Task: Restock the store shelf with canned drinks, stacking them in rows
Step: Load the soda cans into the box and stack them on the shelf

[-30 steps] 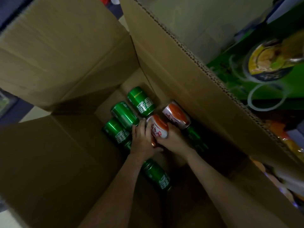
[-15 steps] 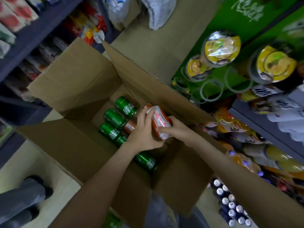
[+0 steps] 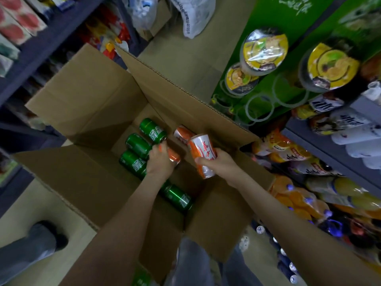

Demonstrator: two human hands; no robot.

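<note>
An open cardboard box [image 3: 86, 112] stands on the floor with several green cans [image 3: 153, 130] lying on its bottom. My right hand [image 3: 221, 165] grips an orange and white can [image 3: 203, 154], lifted above the box's right side. Down inside the box, my left hand [image 3: 159, 162] curls round a second orange can [image 3: 173, 155], mostly hidden by my fingers. A third orange can [image 3: 181, 134] lies against the right wall. One more green can [image 3: 177, 196] lies under my left forearm.
A store shelf [image 3: 338, 153] on the right holds bottled drinks and packets, with a green rack of noodle bowls [image 3: 265, 51] above it. Dark shelving [image 3: 31, 48] runs along the left. A person's shoe and trouser leg [image 3: 31, 248] stand at lower left. White bags [image 3: 192, 15] lie beyond the box.
My head has risen, so the box looks smaller. My right hand has lifted the orange can up and rightwards. My left hand let go of it and dropped onto another orange can.
</note>
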